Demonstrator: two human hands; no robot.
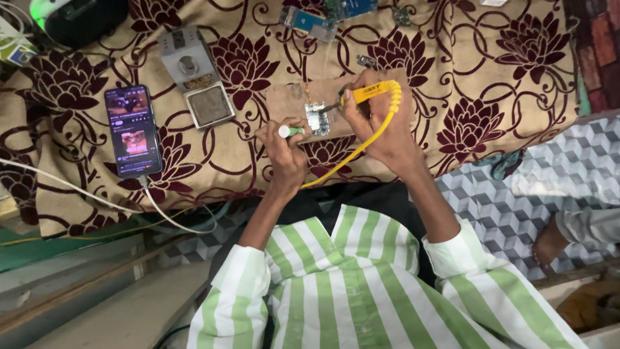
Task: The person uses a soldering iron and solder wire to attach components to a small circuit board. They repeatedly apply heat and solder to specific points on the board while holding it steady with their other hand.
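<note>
I note both hands clamped: right hand on yellow-handled soldering iron, left hand on green-white tool, flanking the small circuit board at frame centre.

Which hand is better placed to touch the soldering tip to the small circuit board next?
Right. The right hand grips the yellow soldering iron, its tip already at the small circuit board. The left hand holds a green-tipped tool beside the board.

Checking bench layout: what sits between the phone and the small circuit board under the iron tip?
Head view: a grey soldering station with sponge tray lies between the phone and circuit board, on floral cloth.
</note>
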